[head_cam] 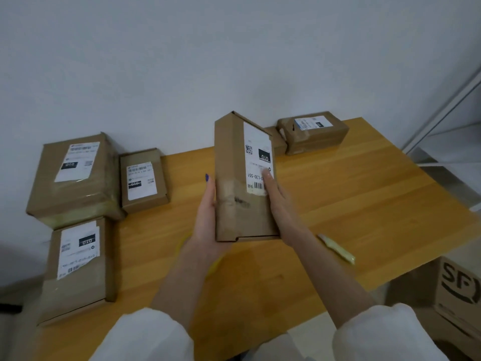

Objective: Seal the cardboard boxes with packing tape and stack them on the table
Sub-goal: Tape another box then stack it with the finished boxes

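I hold a long cardboard box (pixel 234 162) with a white shipping label lifted above the wooden table (pixel 351 204), its narrow side facing me. My left hand (pixel 205 222) grips its left side and lower end. My right hand (pixel 279 201) holds the right side, fingers lying on the label. A yellowish roll of tape (pixel 213 264) lies on the table under my left wrist, mostly hidden.
Three labelled boxes sit at the table's left: a big one (pixel 75 175), a small one (pixel 143 178) and a near one (pixel 78 267). Another box (pixel 312 131) stands at the back by the wall. A pale yellow cutter (pixel 337 248) lies to the right. An SF carton (pixel 458 295) stands beside the table.
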